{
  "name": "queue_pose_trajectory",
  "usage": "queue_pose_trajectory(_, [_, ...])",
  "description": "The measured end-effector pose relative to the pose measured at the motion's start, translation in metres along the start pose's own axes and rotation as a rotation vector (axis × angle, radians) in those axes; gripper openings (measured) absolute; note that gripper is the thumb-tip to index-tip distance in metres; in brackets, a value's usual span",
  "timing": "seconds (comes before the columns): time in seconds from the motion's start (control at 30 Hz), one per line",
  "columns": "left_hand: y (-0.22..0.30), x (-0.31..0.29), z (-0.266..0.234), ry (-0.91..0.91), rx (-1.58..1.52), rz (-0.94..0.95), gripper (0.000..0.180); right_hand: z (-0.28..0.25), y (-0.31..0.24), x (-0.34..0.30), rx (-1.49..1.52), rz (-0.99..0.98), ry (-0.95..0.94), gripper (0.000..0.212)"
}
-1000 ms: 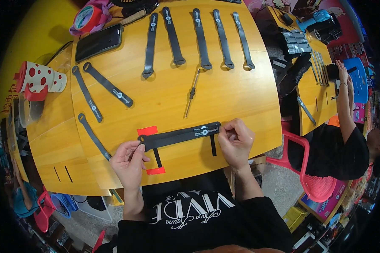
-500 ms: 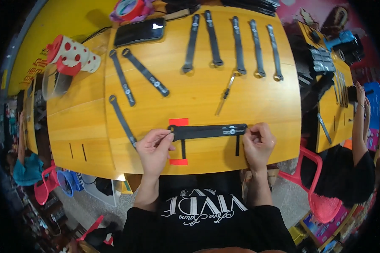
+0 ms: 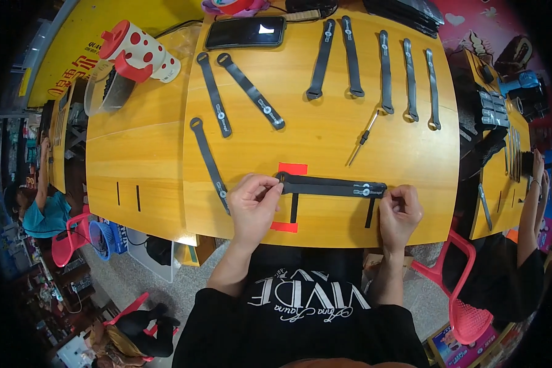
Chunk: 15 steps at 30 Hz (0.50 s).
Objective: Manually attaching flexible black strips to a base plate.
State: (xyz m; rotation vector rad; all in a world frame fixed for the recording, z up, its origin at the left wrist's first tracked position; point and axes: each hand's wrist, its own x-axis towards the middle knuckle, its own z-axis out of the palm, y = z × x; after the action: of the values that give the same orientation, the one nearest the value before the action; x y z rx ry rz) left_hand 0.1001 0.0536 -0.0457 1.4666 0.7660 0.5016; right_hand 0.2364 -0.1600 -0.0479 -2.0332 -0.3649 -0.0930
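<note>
1. Black strap (image 3: pixel 331 186) flat across the near edge of the worktop (image 3: pixel 325 116), stretched sideways between both hands
2. Left end, with a ring, over the gap between two red tape squares (image 3: pixel 292 168); one square above the strap, the other below it by the worktop edge
3. Two short dark slots (image 3: pixel 294 208) in the wood under the strap, one near each end
4. Left hand (image 3: pixel 253 205) at the ring end, fingers pinched together on the strap
5. Right hand (image 3: pixel 399 211) at the opposite end, fingers curled tight and clamped on the strap's tip
6. Small screwdriver (image 3: pixel 362 138) lying tilted above the strap, well apart from it
7. One more strap (image 3: pixel 209 156) just left of the left hand, running diagonally
8. Two straps (image 3: pixel 233 92) further up on the left, angled toward each other at the top
9. Row of five straps (image 3: pixel 380 73) along the far right part, roughly upright
10. Dark phone (image 3: pixel 245 32) at the far edge, screen up
11. White mug with red dots (image 3: pixel 142 52) lying on its side at the far left, beside a clear container (image 3: pixel 104 92)
12. Second worktop at the right with dark parts on it, another person's arm (image 3: pixel 536 184) alongside
</note>
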Motion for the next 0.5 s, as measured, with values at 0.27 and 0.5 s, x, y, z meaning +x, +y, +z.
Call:
queue_pose_trajectory(0.27, [0.007,0.000,0.003,0.030,-0.065,-0.127,0.008,-0.001,0.000,0.000,-0.013,0.000,0.002,0.018])
queue_pose_trajectory(0.5, [0.010,-0.002,-0.005,-0.064,-0.030,-0.060,0.009,-0.002,-0.007,0.003,-0.063,-0.021,0.005,0.018])
